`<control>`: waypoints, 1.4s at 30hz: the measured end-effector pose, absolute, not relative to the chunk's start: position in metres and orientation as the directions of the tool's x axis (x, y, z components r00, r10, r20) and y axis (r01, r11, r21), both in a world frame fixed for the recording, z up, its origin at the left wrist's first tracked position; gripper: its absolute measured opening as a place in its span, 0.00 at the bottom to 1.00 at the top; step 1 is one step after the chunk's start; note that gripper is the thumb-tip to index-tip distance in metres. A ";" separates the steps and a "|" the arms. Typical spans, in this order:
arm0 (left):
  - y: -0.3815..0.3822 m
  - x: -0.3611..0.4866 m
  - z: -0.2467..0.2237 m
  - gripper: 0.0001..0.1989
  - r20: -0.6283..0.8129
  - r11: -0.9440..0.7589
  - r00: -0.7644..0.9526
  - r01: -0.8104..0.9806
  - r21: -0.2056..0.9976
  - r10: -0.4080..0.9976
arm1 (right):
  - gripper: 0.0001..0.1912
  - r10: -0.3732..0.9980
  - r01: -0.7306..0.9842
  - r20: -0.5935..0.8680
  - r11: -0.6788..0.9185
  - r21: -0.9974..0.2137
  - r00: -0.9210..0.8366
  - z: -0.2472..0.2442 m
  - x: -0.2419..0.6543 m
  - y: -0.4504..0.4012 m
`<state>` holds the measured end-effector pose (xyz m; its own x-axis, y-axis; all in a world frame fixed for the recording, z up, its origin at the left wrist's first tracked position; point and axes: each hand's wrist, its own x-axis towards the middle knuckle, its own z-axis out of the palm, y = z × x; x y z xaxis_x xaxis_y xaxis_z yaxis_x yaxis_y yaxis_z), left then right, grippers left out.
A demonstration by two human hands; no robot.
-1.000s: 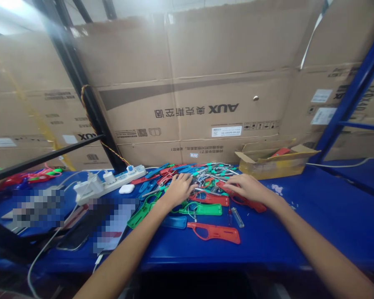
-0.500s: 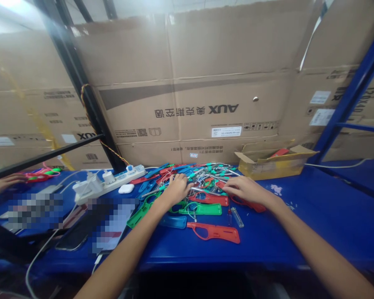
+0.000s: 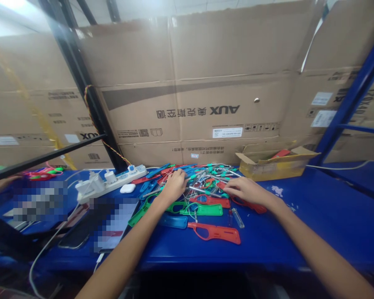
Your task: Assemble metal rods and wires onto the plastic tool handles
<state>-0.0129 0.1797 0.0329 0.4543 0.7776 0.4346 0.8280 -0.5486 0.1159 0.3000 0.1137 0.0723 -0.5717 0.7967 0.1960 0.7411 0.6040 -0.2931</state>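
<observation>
we look down at a blue table (image 3: pixel 277 241) with a big, messy pile of parts (image 3: pixel 205 177) on it. in the pile we see red, blue and green plastic bits, shiny rods and thin wires, all mixed up.

our left hand (image 3: pixel 173 185) is on the left side of the pile. its fingers curl down, but the tips are hidden, so we cannot tell if it grips anything. our right hand (image 3: pixel 244 192) is at the right side, with its fingers bent and close together by a red bit. we cannot tell if it pinches that bit or only touches it.

some parts lie apart from the heap, nearer to us. a red handle (image 3: pixel 220 234) is closest, then a blue handle (image 3: pixel 177 221) and a green handle (image 3: pixel 208 209) with a white wire over it. a clear tube (image 3: pixel 237 218) lies just right of them.

we think there is a lot left, because most parts are loose and tangled. only a few are out in front, and we cannot spot one that is surely all put together. a cardboard box (image 3: pixel 274 168) behind our right hand has something red (image 3: pixel 281 154) in it, but we cannot tell if that is done.
</observation>
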 end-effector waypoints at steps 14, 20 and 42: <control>0.182 -0.018 0.038 0.10 0.503 -0.530 0.306 0.749 0.397 0.808 | 0.21 0.797 0.739 0.198 0.604 -0.298 -0.571 0.074 0.299 0.112; 0.180 -0.011 0.057 0.09 0.615 -0.595 0.121 0.451 0.665 0.779 | 0.19 0.790 0.724 0.235 0.613 -0.316 -0.566 0.075 0.299 0.111; 0.130 0.028 0.080 0.19 0.461 -0.309 0.310 -0.431 0.847 0.831 | 0.29 0.800 0.256 0.445 0.565 -0.784 -0.403 0.048 0.235 0.099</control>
<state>0.0279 0.1303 0.0802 0.3102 0.8312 0.4613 -0.4314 -0.3093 0.8475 0.2346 0.0991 0.0480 -0.4030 0.7998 0.4448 0.2563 0.5652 -0.7841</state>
